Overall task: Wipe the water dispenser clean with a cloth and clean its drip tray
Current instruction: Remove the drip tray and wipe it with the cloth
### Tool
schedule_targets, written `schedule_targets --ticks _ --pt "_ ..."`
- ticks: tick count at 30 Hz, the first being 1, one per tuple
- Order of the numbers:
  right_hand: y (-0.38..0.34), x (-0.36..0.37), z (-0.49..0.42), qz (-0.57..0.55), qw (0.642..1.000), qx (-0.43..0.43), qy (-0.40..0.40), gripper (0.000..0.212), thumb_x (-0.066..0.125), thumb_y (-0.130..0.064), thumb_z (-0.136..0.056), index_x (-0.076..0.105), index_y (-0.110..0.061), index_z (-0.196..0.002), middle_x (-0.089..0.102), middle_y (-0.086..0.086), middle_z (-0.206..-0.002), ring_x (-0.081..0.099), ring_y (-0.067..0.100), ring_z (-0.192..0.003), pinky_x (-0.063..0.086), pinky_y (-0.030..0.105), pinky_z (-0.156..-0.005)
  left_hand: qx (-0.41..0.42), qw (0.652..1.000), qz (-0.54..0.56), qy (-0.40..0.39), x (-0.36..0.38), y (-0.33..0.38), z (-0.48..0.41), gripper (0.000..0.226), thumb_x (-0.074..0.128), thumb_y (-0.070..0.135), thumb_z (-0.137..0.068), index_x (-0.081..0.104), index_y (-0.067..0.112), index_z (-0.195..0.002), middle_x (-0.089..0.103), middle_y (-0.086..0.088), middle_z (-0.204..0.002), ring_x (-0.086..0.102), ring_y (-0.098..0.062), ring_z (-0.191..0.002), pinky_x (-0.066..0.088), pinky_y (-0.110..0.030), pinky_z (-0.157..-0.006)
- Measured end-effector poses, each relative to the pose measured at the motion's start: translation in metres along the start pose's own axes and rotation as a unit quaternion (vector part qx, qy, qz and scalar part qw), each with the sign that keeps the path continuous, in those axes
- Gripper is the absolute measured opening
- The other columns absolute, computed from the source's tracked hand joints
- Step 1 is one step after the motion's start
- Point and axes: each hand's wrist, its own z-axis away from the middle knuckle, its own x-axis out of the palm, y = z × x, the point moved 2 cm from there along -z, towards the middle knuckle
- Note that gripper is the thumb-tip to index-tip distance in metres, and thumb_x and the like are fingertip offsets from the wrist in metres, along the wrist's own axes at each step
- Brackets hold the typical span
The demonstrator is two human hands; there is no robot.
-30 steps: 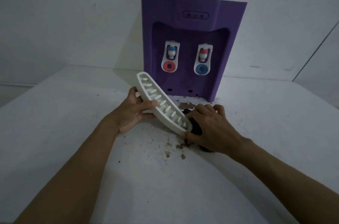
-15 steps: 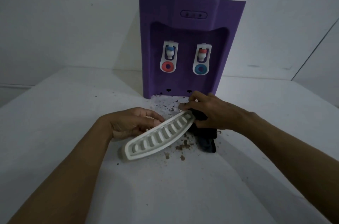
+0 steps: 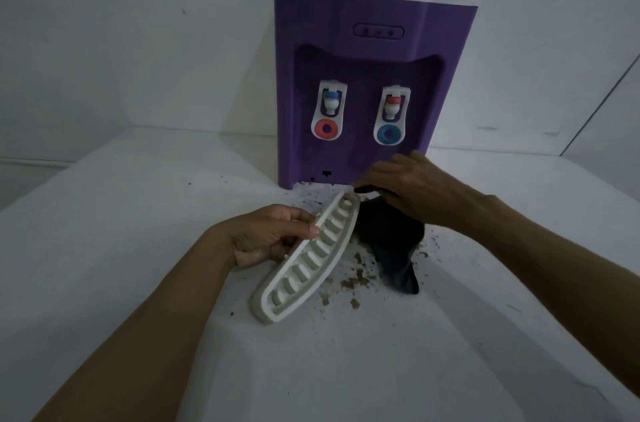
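**Left grip (image 3: pixel 273 238) pinching the tray (image 3: pixel 311 259), dirt loose beside it**

My left grip pinches the tray by its long edge, thumb on top. The tray is tilted, with its near end low over the tabletop (image 3: pixel 138 214). Its slots look empty. The crumbs (image 3: pixel 353 283) lie on the tabletop beside it. Beyond, my right grip (image 3: pixel 412 193) is curled on the cloth (image 3: pixel 391 241) at the tray's far end. I judge a hard wipe could twist the tray out of that thin pinch, or drag crumbs under the dispenser (image 3: pixel 363 51).
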Motion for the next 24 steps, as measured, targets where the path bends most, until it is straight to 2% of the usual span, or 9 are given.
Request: schedule_targets --ticks 4,6,8,10,14,16,20,22,24 --pt "0.025 -0.019 0.004 -0.029 0.998 0.042 0.031 0.029 0.062 -0.031 -0.089 0.061 -0.024 -0.117 0.063 -0.004 -0.12 0.054 0.018 -0.115 0.034 0.032 -0.097 0.035 0.997 0.06 0.029 -0.003 0.002 -0.003 0.035 0.075 0.014 -0.076 0.061 0.005 -0.107 0.072 -0.01 -0.093 0.069 -0.018 -0.081 0.059 -0.03 -0.068" --pt "0.023 -0.022 0.0 -0.092 0.992 0.062 0.062 0.024 0.064 -0.03 -0.088 0.063 -0.024 -0.111 0.065 -0.006 -0.112 0.057 0.014 -0.106 0.039 0.034 -0.097 0.051 0.994 0.091 0.029 -0.003 0.003 -0.005 0.038 0.074 0.012 -0.077 0.059 0.006 -0.111 0.072 -0.011 -0.097 0.07 -0.02 -0.084 0.059 -0.031 -0.068" --pt "0.014 -0.019 -0.007 -0.145 0.983 0.065 0.093 0.02 0.063 -0.028 -0.089 0.062 -0.023 -0.108 0.065 -0.008 -0.105 0.058 0.009 -0.097 0.047 0.042 -0.09 0.066 0.991 0.112 0.03 0.0 0.003 -0.005 0.042 0.073 0.01 -0.076 0.059 0.007 -0.115 0.07 -0.013 -0.104 0.07 -0.023 -0.09 0.059 -0.034 -0.069" --pt "0.002 -0.015 -0.015 -0.169 0.976 0.064 0.12 0.017 0.061 -0.026 -0.09 0.062 -0.023 -0.107 0.065 -0.008 -0.103 0.06 0.009 -0.093 0.05 0.043 -0.085 0.087 0.988 0.126 0.029 0.004 0.005 -0.005 0.042 0.074 0.008 -0.077 0.06 0.01 -0.116 0.069 -0.014 -0.11 0.069 -0.025 -0.094 0.059 -0.035 -0.067" --pt "-0.008 -0.016 -0.033 -0.151 0.973 0.055 0.167 0.013 0.06 -0.021 -0.091 0.064 -0.018 -0.104 0.066 -0.004 -0.1 0.061 0.011 -0.088 0.05 0.042 -0.082 0.107 0.987 0.116 0.031 0.012 0.008 -0.005 0.053 0.077 0.006 -0.076 0.056 0.012 -0.124 0.068 -0.015 -0.117 0.068 -0.027 -0.098 0.06 -0.04 -0.077" --pt "-0.007 -0.018 -0.041 -0.14 0.978 0.051 0.148 0.012 0.059 -0.021 -0.091 0.064 -0.019 -0.102 0.066 -0.004 -0.099 0.06 0.013 -0.088 0.049 0.045 -0.083 0.118 0.986 0.109 0.034 0.014 0.008 -0.007 0.059 0.078 0.005 -0.074 0.055 0.016 -0.127 0.069 -0.014 -0.116 0.068 -0.026 -0.098 0.059 -0.041 -0.078" --pt "-0.009 -0.019 -0.046 -0.052 0.994 0.047 0.089 0.014 0.055 -0.024 -0.093 0.064 -0.021 -0.102 0.066 -0.005 -0.102 0.059 0.015 -0.093 0.043 0.044 -0.088 0.133 0.984 0.108 0.045 0.018 0.01 -0.008 0.062 0.076 0.005 -0.071 0.054 0.018 -0.127 0.069 -0.012 -0.114 0.069 -0.023 -0.092 0.059 -0.036 -0.068" --pt "-0.014 -0.02 -0.049 -0.003 0.993 0.041 0.11 0.014 0.055 -0.022 -0.093 0.064 -0.018 -0.103 0.066 -0.001 -0.101 0.06 0.019 -0.092 0.043 0.041 -0.086 0.133 0.984 0.11 0.043 0.019 0.01 -0.008 0.062 0.075 0.007 -0.07 0.054 0.018 -0.128 0.068 -0.013 -0.117 0.069 -0.023 -0.094 0.058 -0.035 -0.067" --pt "-0.023 -0.023 -0.054 -0.023 0.991 0.032 0.127 0.012 0.056 -0.017 -0.091 0.063 -0.015 -0.1 0.066 0.002 -0.097 0.06 0.019 -0.087 0.043 0.037 -0.083 0.138 0.983 0.117 0.037 0.02 0.009 -0.009 0.061 0.078 0.004 -0.071 0.056 0.018 -0.126 0.068 -0.014 -0.117 0.069 -0.024 -0.095 0.059 -0.037 -0.069"
